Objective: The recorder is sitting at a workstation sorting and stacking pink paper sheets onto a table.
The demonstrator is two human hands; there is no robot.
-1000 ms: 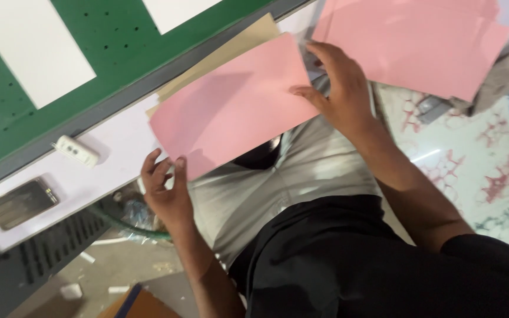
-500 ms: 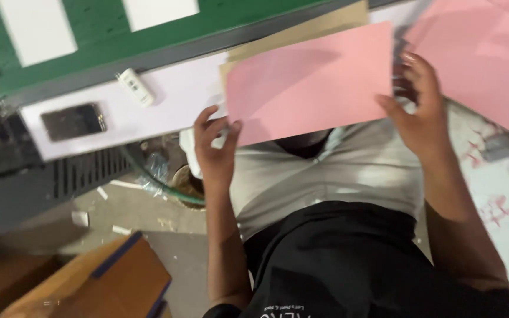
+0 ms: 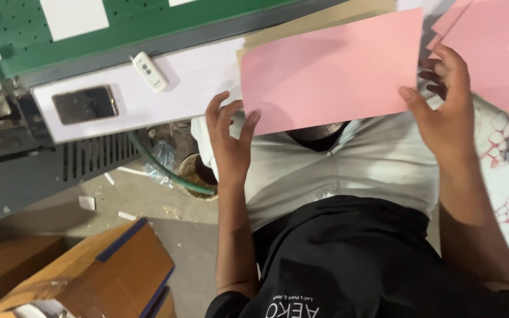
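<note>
I hold a pink sheet (image 3: 331, 68) of card out flat in front of me, over my lap. My left hand (image 3: 229, 138) pinches its lower left corner, thumb on top. My right hand (image 3: 446, 103) grips its right edge, fingers curled behind it. A tan sheet (image 3: 319, 20) lies under the pink one, showing along its upper edge. More pink sheets (image 3: 493, 47) lie at the upper right, beyond my right hand.
A green perforated machine bed (image 3: 148, 17) with white panels runs along the top. On its white ledge (image 3: 195, 76) lie a small white remote (image 3: 149, 71) and a dark phone (image 3: 85, 103). Cardboard boxes (image 3: 113, 271) stand on the floor at lower left, near a green hose (image 3: 172, 176).
The view has swung left and down, bringing the floor and boxes into sight. Both hands keep hold of the pink sheet, which now sits more level.
</note>
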